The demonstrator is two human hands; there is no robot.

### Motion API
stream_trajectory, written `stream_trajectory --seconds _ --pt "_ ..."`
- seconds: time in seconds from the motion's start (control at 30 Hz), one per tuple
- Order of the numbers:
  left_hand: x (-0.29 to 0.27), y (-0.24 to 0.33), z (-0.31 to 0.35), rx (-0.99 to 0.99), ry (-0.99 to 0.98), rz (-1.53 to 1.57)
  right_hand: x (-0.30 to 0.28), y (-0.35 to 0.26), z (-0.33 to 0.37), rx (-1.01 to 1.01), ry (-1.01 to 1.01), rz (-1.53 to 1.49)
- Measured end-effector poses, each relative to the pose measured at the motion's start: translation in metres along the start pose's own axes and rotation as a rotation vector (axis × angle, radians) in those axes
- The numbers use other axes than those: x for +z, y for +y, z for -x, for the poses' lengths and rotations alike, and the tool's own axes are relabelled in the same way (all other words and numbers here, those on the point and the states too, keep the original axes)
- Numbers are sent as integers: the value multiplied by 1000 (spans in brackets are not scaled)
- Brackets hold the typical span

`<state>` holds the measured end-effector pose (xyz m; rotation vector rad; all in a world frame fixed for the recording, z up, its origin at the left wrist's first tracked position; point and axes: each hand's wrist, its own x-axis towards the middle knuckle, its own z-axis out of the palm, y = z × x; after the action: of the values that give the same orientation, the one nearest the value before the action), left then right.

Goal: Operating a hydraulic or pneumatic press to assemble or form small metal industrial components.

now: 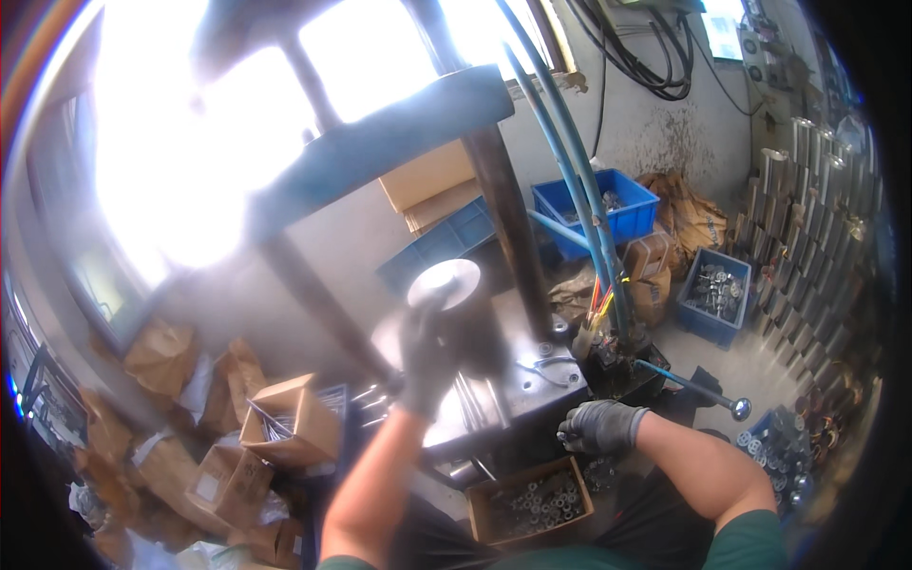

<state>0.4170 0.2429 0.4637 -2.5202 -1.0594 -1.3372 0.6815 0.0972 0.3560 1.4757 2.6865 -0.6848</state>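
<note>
Item: metal disc (445, 283), round, pale, on the press bed at centre. My gloved left hand (425, 366) reaches up to it from just below; blurred, so grip cannot be told. Disc face tilts up toward me; long axis not clear.

Right hand (600, 426): gloved, clenched, beside the press's front edge.

Nearby: box of nuts (528, 502) below; lever (698, 389) at right; blue hoses (579, 190) behind.

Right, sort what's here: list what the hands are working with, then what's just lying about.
In use:
- left hand, gloved, up against the round metal part on the press table
- right hand, gloved, closed at the table's front edge; what it grips cannot be told
- box of small metal parts, just below the hands

Lying about:
- blue crates
- cardboard boxes
- lever
</note>
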Motion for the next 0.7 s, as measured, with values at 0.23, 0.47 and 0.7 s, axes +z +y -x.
stream_trajectory --seconds 0.23,0.47,0.7 --pt "59 84 195 -818 -370 1312 5 -26 -6 -28 326 -517" --pt "50 108 235 -1061 -613 1372 17 -35 -19 53 268 -543" --pt "51 92 258 -1438 -563 1488 9 -20 -15 59 446 -372"
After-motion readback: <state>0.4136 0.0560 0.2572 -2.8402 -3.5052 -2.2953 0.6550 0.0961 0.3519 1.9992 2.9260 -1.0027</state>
